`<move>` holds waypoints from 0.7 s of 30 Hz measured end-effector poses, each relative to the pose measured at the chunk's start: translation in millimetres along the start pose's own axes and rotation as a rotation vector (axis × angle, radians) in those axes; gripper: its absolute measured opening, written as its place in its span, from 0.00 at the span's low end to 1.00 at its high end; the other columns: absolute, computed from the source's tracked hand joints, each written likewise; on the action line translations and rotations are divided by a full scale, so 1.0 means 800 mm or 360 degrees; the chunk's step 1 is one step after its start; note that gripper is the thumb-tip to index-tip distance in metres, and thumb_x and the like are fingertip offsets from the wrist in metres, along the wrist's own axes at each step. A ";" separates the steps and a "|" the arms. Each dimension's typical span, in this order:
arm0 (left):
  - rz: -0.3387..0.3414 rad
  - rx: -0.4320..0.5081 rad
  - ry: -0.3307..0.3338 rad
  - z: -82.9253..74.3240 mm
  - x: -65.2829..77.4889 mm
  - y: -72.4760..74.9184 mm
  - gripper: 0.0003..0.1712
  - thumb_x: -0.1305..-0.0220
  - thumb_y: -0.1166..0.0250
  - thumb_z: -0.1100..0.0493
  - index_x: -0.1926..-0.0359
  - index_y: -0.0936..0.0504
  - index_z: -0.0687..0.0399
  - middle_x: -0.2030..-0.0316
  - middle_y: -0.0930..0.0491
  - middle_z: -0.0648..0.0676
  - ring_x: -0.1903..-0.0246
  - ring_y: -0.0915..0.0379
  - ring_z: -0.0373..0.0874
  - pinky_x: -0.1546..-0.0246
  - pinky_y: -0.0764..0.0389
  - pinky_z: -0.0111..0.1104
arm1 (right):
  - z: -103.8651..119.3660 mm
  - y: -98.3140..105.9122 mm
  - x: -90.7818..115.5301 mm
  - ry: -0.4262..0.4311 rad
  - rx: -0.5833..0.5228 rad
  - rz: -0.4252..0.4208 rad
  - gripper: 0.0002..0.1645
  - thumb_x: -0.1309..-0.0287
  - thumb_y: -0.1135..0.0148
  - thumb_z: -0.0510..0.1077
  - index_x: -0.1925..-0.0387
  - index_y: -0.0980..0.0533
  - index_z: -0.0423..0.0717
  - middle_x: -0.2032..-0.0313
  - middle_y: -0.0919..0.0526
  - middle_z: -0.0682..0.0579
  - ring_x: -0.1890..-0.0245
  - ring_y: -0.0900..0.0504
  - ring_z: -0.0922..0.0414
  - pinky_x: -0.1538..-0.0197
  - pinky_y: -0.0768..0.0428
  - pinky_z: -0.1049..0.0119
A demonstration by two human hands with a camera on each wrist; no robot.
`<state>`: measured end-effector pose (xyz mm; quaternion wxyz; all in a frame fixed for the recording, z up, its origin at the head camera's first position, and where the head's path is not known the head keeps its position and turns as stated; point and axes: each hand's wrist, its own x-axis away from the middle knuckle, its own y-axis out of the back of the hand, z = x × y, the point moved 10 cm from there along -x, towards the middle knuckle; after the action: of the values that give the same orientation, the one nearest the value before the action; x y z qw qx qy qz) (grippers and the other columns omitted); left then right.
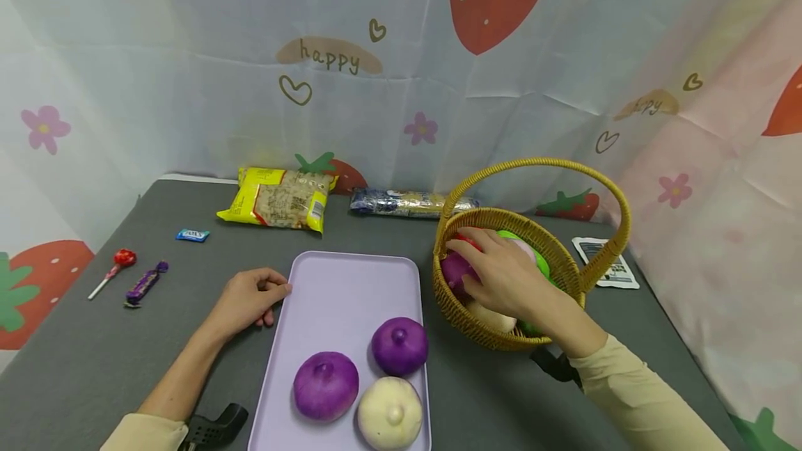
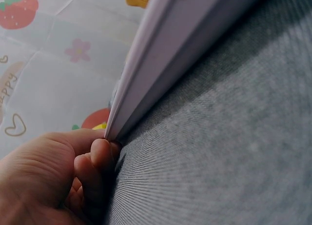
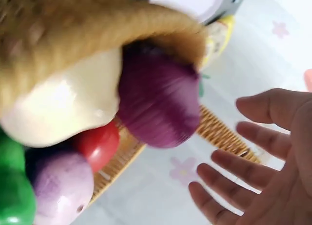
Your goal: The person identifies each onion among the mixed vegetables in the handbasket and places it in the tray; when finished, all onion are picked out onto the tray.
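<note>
My left hand point(image 1: 247, 301) pinches the left rim of the lilac tray point(image 1: 357, 284) between thumb and fingers, as the left wrist view shows at the tray edge point(image 2: 127, 98). On the tray lie two purple onions point(image 1: 326, 386) and a cream-white onion point(image 1: 390, 414). My right hand point(image 1: 504, 273) reaches over the wicker basket point(image 1: 495, 336), its fingers spread and holding nothing. Nearest to it is a purple onion point(image 3: 158, 98) in the basket. Around that onion sit a cream-white vegetable point(image 3: 68, 100), a red one point(image 3: 100, 146), a pale purple one point(image 3: 63, 186) and a green one point(image 3: 14, 186).
The basket's tall handle point(image 1: 539, 162) arches over it. Behind the tray lie a yellow snack bag point(image 1: 282, 199) and a long shiny packet point(image 1: 407, 203). A lollipop point(image 1: 115, 270), a purple candy point(image 1: 145, 285) and a blue candy point(image 1: 192, 235) lie left; a white packet point(image 1: 617, 271) lies right.
</note>
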<state>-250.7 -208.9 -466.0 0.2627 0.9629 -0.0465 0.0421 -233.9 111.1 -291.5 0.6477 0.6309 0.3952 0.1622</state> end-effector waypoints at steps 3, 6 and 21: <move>0.0000 0.0001 0.0003 0.001 0.000 0.000 0.18 0.33 0.38 0.51 0.52 0.20 0.61 0.75 0.21 0.53 0.85 0.25 0.40 0.83 0.22 0.32 | -0.007 -0.012 0.001 -0.0020 0.0078 0.0083 0.24 0.51 0.36 0.40 0.49 0.22 0.47 0.46 0.21 0.42 0.48 0.21 0.44 0.50 0.18 0.51; -0.0008 0.0009 0.0013 0.002 0.000 0.000 0.18 0.33 0.37 0.51 0.53 0.20 0.61 0.75 0.21 0.53 0.85 0.25 0.40 0.82 0.22 0.32 | -0.011 -0.025 0.002 -0.0023 0.0099 0.0205 0.27 0.53 0.35 0.41 0.47 0.23 0.48 0.46 0.22 0.42 0.47 0.22 0.42 0.50 0.19 0.48; -0.0005 0.0015 -0.0012 0.000 0.001 0.001 0.17 0.33 0.38 0.53 0.53 0.20 0.63 0.76 0.21 0.54 0.86 0.26 0.39 0.83 0.22 0.32 | -0.011 -0.059 0.003 -0.0005 0.0027 0.0488 0.36 0.54 0.30 0.38 0.39 0.27 0.49 0.44 0.23 0.39 0.61 0.16 0.47 0.63 0.16 0.53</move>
<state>-250.2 -209.4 -465.4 0.2579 0.9643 -0.0459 0.0381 -252.1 111.6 -336.4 0.6107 0.6895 0.2945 0.2549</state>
